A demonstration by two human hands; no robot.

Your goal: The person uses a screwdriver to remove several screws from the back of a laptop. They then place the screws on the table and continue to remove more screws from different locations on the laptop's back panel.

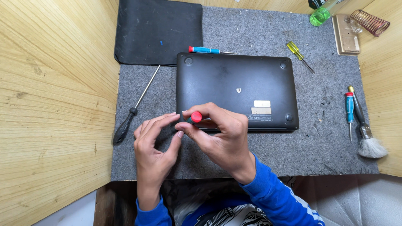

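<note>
A black laptop (234, 83) lies upside down on a grey felt mat (318, 138). My right hand (222, 138) is closed around a small screwdriver with a red cap (195, 117), held upright over the laptop's near left corner. My left hand (153, 146) sits just left of it, fingertips touching the laptop's corner beside the screwdriver, holding nothing that I can see. The screwdriver's tip is hidden by my fingers.
A long black-handled screwdriver (133, 109) lies left of the laptop. A blue one (205, 50) and a yellow one (299, 54) lie behind it. A blue screwdriver (349, 109) and a brush (365, 130) lie at right. A black pad (159, 31) sits back left, between wooden walls.
</note>
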